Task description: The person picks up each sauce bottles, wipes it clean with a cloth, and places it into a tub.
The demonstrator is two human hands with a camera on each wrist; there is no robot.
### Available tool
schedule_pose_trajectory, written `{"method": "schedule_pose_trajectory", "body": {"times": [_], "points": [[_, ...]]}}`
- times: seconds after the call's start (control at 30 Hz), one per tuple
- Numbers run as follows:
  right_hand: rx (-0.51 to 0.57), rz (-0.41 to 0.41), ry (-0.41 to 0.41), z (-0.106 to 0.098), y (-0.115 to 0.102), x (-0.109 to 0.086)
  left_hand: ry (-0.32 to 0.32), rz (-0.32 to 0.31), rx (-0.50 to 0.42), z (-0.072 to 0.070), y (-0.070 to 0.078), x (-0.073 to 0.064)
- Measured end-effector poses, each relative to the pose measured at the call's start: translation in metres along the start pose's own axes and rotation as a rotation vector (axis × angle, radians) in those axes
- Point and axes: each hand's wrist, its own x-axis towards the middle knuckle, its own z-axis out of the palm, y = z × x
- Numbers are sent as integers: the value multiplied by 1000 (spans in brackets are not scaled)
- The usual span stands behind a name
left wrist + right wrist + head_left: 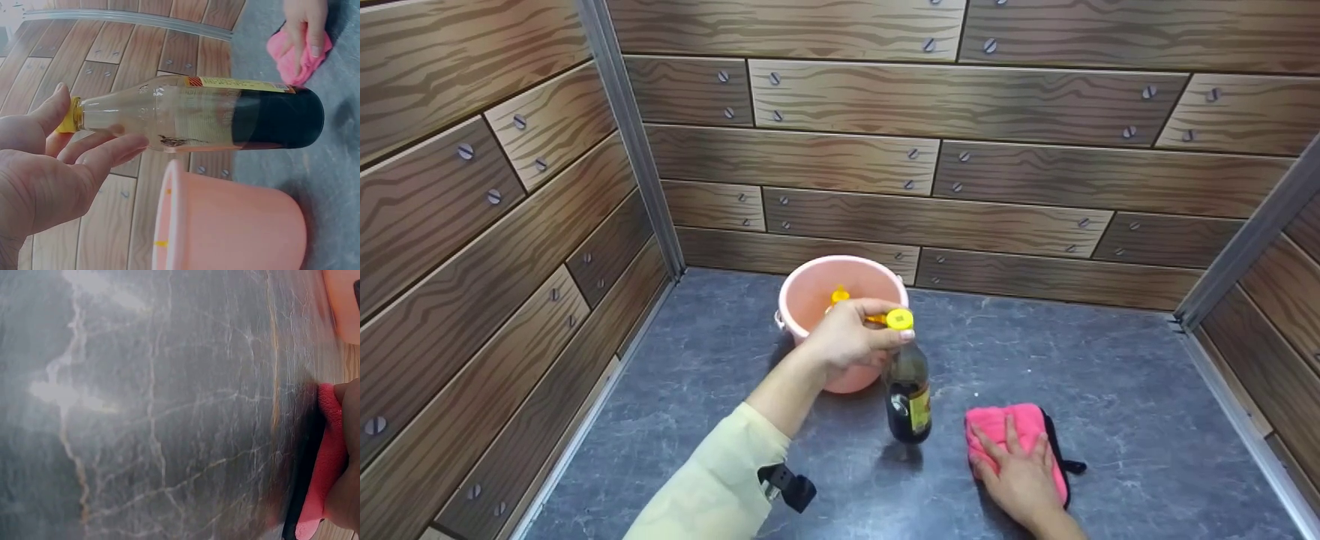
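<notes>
My left hand [847,335] pinches the yellow cap [899,319] of a glass bottle [910,409] between thumb and fingers. The bottle hangs upright above the floor, in front of a pink bucket [844,384]. Dark liquid fills its lower part, below clear glass, and a yellow and red label [242,84] runs along one side. Fingers spread, my right hand [1024,476] rests flat on a folded pink cloth [988,420] with black edging, to the bottle's right. In the right wrist view the cloth [329,464] lies pressed on the dark surface under the hand.
Inside the bucket a yellow cap-like piece [841,295] shows, partly hidden by the left hand. The grey marbled floor [1125,405] is bounded by wood-plank panels [840,161] at the back and both sides, with metal strips [634,135] at the corners.
</notes>
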Motion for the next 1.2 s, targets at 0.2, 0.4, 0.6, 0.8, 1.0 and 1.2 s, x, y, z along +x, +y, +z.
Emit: {"method": "schedule_pose_trajectory", "body": {"times": [0.2,0.4,0.6,0.8,1.0,1.2], "points": [[8,1,9,1,0,-1,-49,17,-58,-13,23,-1],[19,6,13,1,0,-1,-86,49,-152,-27,55,-4],[15,4,16,0,-1,-2,-23,42,-186,-43,84,-7],[-7,-2,27,-1,-3,-2,25,83,-218,-67,105,-12],[3,17,8,0,-3,-1,84,126,-230,-92,118,-13],[8,27,2,1,-2,0,156,138,-188,-113,122,-13]]}}
